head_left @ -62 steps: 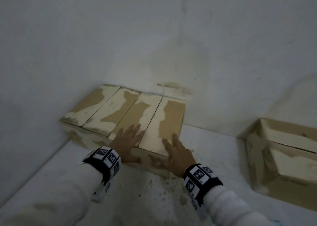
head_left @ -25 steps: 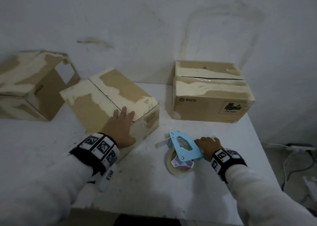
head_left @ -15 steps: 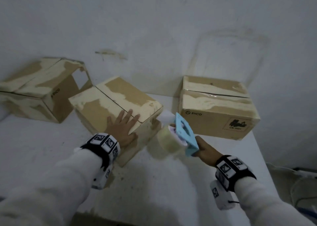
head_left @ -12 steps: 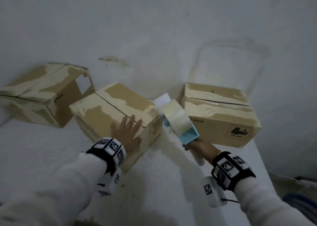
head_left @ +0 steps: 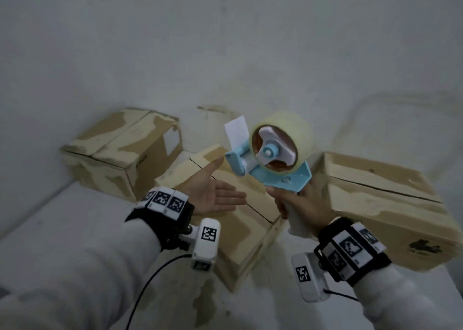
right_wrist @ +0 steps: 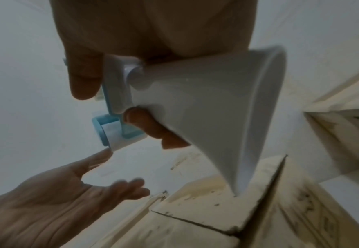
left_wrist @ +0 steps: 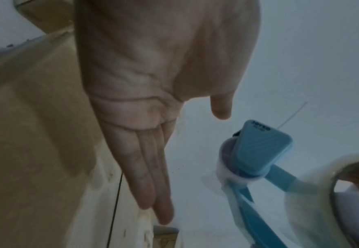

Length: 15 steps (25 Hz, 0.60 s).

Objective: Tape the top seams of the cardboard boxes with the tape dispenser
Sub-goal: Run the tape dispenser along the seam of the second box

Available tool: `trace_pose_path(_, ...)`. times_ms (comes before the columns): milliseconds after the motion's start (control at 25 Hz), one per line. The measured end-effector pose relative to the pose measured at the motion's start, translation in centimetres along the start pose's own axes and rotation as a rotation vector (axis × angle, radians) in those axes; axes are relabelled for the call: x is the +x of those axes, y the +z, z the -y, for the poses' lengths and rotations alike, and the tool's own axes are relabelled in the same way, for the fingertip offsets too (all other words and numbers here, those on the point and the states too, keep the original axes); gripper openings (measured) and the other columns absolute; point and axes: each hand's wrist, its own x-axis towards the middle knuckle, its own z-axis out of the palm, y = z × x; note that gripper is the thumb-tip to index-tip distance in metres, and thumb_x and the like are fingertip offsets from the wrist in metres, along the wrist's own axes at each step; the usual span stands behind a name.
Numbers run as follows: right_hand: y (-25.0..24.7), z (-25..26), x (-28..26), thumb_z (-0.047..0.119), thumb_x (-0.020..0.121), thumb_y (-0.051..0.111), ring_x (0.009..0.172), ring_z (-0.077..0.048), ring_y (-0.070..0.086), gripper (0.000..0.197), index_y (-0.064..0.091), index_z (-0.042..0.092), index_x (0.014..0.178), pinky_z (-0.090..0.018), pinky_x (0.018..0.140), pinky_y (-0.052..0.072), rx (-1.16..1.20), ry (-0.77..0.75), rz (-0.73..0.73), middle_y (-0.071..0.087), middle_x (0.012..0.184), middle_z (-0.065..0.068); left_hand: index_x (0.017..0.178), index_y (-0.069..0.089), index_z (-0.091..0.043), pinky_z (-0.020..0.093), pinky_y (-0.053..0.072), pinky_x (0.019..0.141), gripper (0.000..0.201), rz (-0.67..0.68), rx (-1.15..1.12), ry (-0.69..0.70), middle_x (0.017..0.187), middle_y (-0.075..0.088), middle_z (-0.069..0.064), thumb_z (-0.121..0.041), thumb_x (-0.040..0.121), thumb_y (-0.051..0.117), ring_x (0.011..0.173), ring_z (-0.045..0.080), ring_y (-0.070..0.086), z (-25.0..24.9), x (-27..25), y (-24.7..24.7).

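Note:
My right hand [head_left: 298, 204] grips the white handle [right_wrist: 195, 104] of a light-blue tape dispenser [head_left: 273, 154], held upright in the air above the middle cardboard box [head_left: 240, 204]. A roll of clear tape [head_left: 298, 134] sits on it, and a loose white tape end [head_left: 236, 131] sticks up at its front. My left hand [head_left: 213, 189] hovers palm up and open, just left of the dispenser's front, thumb near its blue guard [left_wrist: 261, 147]. It holds nothing. The middle box's top seam [head_left: 250, 204] runs beneath both hands.
One cardboard box [head_left: 122, 154] stands at the back left against the wall, another [head_left: 383, 204] at the right. All rest on a white table [head_left: 75, 219]. A black cable [head_left: 147, 282] hangs from my left wrist camera.
My right hand picked the dispenser up from the table and raised it upright over the middle box. My left hand lifted off the box top and turned palm up beside the dispenser.

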Motion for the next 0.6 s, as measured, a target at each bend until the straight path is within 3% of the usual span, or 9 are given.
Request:
trace_pose_path(160,2.7,-0.1,2.5,0.022,0.074,0.07,0.047,-0.018,0.039,0.015,0.056,0.017,0.069,-0.031,0.045,0.032,-0.008,-0.01,-0.008,0.044,0.05,0.001,0.108,0.059,0.005,0.021,0.058,0.06,0.043,-0.053,-0.069,0.089,0.084,0.075,0.012,-0.034,0.092,0.051,0.07,0.015,0.073,-2.4,0.8,-2.7)
trace_pose_path(280,4.3,-0.6,4.0,0.023,0.072,0.07,0.046,-0.02,0.039,0.015,0.056,0.018,0.067,-0.03,0.045,0.033,-0.001,-0.008,-0.076,0.045,0.048,0.001,0.105,0.06,0.005,0.024,0.058,0.065,0.033,-0.03,-0.128,0.08,0.09,0.074,0.015,-0.023,0.089,0.053,0.073,0.018,0.073,-3.6,1.3,-5.2)
trace_pose_path(360,5.1,-0.7,4.8,0.023,0.071,0.069,0.046,-0.02,0.039,0.014,0.057,0.017,0.069,-0.031,0.046,0.033,0.005,0.002,-0.108,0.045,0.048,0.0,0.094,0.062,-0.003,0.024,0.058,0.066,0.016,-0.011,-0.101,0.078,0.089,0.074,0.012,-0.016,0.089,0.054,0.075,0.017,0.073,-3.9,1.9,-6.1)
trace_pose_path(600,6.4,-1.0,6.7,0.025,0.071,0.07,0.048,-0.02,0.041,0.021,0.055,0.011,0.071,-0.03,0.045,0.036,-0.014,0.003,-0.132,0.045,0.05,-0.004,0.09,0.063,-0.007,0.015,0.055,0.056,0.009,-0.073,-0.041,0.108,0.066,0.073,0.0,-0.006,0.091,0.054,0.059,0.005,0.07,-6.0,4.1,-7.0)
